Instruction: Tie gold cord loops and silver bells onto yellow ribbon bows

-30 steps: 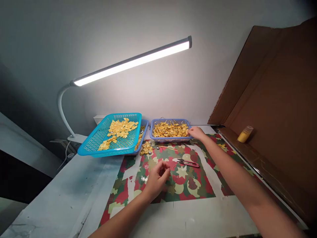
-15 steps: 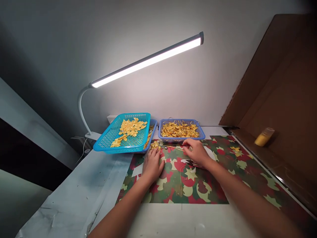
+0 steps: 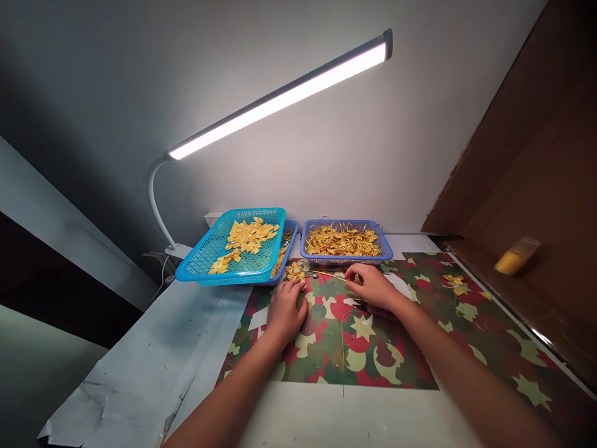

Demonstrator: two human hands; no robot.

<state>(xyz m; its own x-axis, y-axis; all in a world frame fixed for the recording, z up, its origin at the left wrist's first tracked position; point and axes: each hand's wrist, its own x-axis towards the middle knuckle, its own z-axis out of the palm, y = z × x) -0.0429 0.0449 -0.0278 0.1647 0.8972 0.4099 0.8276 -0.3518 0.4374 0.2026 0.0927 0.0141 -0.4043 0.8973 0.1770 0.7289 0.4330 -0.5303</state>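
My right hand is closed, with thumb and fingertips pinched on the end of a thin gold cord. The cord runs left across the mat to a small cluster of yellow bow-like pieces. My left hand rests on the mat just below that cluster, its fingertips close to it and its thumb apart from the fingers. A small dark, shiny piece lies by the cord. Partly covered by my right hand and wrist is a dark-tipped tool, its kind unclear.
A turquoise basket of yellow bows overlaps a blue basket. Another blue basket holds gold pieces. A lit lamp hangs above the camouflage mat. Cardboard borders the right; a loose thin cord lies in front.
The whole view has shifted slightly, with the lamp and the cardboard appearing larger. My right hand has drawn its fingers together on the cord; my left hand stays nearly in place.
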